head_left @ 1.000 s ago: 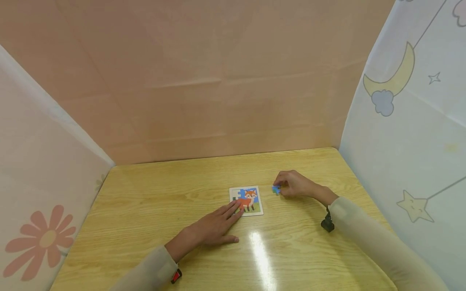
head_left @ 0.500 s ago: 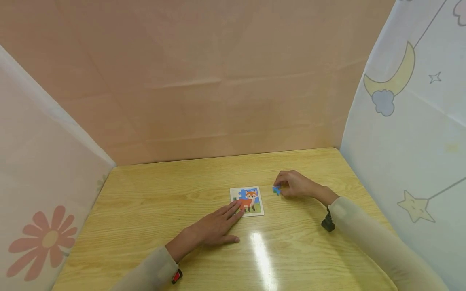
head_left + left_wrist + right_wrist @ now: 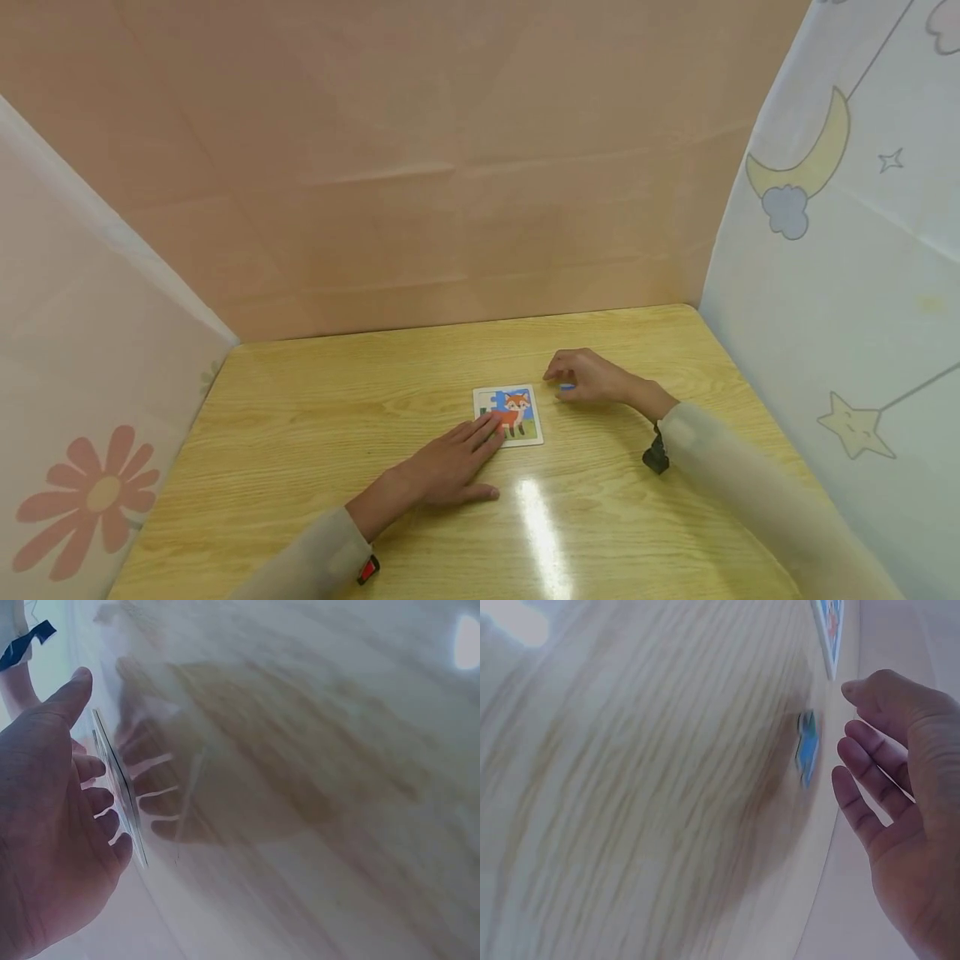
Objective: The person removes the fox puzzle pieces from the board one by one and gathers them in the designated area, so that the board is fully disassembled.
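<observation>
"Puzzle [image 3: 517,417] under the left hand [image 3: 450,462], see? Those fingers lie out straight over its lower left part, resting there, not gripping."

"So what would spoil that?"

"A sideways push, I'd say. Nothing holds it by the edges, and the counter [image 3: 360,417] looks glossy, so it might slide. The fingers also hide a corner, so I can't tell from where I stand what's filled beneath them."

"And the right hand [image 3: 591,377]?"

"Bent fingers, parted, holding nothing that I can make out. They hover just over something blue and green."

"Loose piece [image 3: 808,754]?"

"One, or maybe two; I can't tell. It lies on the counter, just to the right of the puzzle. Something that thin gives little edge to catch, so fingertips could skid over it or knock it away. If there are two, both might come up together."

"What about the pale gap [image 3: 487,401] at the puzzle's upper left?"

"Any piece turned the wrong way would likely jam against the knob beside it. Force it, and the parts round the fox [image 3: 517,402] could pop up."

"Further out, I'd watch that dark strap [image 3: 656,454] on the right wrist. It hangs low; dragged across, it could sweep a loose bit along."
</observation>
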Demonstrator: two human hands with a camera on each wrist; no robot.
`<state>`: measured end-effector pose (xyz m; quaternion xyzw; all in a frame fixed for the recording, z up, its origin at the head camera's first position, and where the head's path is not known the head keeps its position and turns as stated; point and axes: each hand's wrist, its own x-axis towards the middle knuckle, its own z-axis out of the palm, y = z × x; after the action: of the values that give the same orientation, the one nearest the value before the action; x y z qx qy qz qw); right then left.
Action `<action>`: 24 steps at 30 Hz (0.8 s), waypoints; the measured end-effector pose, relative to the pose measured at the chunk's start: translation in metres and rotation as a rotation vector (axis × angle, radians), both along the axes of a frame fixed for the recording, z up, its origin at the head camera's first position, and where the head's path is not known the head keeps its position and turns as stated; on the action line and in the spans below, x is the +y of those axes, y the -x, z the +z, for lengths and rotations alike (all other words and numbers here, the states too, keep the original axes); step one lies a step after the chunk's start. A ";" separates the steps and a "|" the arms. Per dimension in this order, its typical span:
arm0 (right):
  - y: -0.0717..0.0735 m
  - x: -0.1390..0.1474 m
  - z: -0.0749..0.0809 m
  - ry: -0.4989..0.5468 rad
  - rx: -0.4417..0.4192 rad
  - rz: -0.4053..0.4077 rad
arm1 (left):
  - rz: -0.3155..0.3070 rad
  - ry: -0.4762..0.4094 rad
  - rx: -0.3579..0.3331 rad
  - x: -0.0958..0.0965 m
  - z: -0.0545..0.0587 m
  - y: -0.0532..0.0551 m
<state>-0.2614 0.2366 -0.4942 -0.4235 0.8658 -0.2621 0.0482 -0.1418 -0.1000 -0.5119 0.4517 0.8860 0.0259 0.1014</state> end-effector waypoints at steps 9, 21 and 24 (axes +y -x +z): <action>0.005 -0.022 0.001 0.009 -0.033 0.026 | 0.005 0.018 0.009 0.008 -0.001 0.001; 0.009 -0.050 0.002 0.010 -0.068 0.109 | -0.013 0.001 0.032 0.012 -0.005 0.005; 0.010 -0.056 0.003 -0.011 -0.089 0.110 | -0.004 0.013 0.028 0.012 -0.004 0.005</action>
<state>-0.2712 0.1806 -0.4912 -0.4579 0.8397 -0.2729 0.1034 -0.1464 -0.0884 -0.5160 0.4529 0.8867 0.0134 0.0918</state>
